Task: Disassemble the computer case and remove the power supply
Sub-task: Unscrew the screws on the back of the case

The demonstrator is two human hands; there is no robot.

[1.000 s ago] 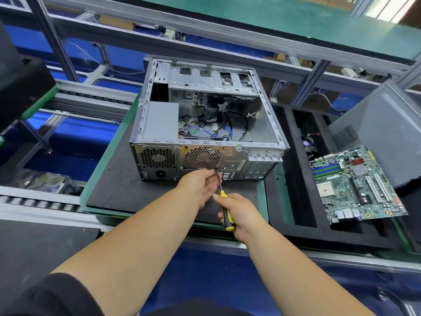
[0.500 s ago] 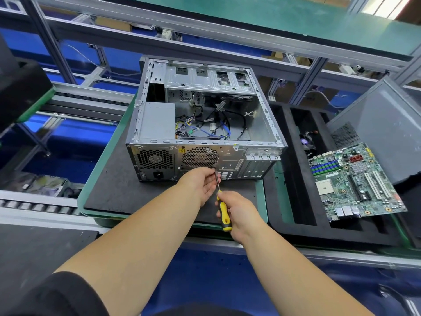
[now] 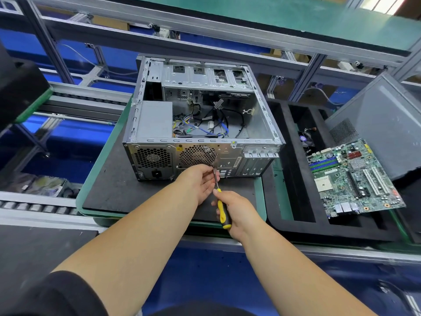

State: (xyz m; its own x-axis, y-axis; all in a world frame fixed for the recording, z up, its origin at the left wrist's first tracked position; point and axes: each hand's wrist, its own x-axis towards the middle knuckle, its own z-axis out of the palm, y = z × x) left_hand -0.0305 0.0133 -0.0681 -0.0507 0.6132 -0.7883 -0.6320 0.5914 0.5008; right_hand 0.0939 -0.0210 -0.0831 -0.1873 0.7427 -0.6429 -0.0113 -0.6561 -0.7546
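Note:
An open metal computer case (image 3: 262, 115) lies on its side on a black mat, rear panel facing me. The grey power supply (image 3: 155, 122) sits in its left corner, its vent grille and socket showing on the rear panel. Loose cables lie inside the case. My right hand (image 3: 237, 208) grips the yellow-and-black handle of a screwdriver (image 3: 222, 208). The tip meets the rear panel just below the round fan grille (image 3: 198, 155). My left hand (image 3: 200, 179) is cupped beside the shaft near the tip, fingers curled against it.
A green-edged pallet (image 3: 91, 185) carries the mat. To the right, a black foam tray (image 3: 296, 201) holds a removed motherboard (image 3: 350, 176) and a small fan (image 3: 306, 139). A grey side panel (image 3: 382, 119) leans at far right. Aluminium frame rails run behind.
Both hands and the screwdriver stay at the same spot on the rear panel. Only the camera view has shifted slightly.

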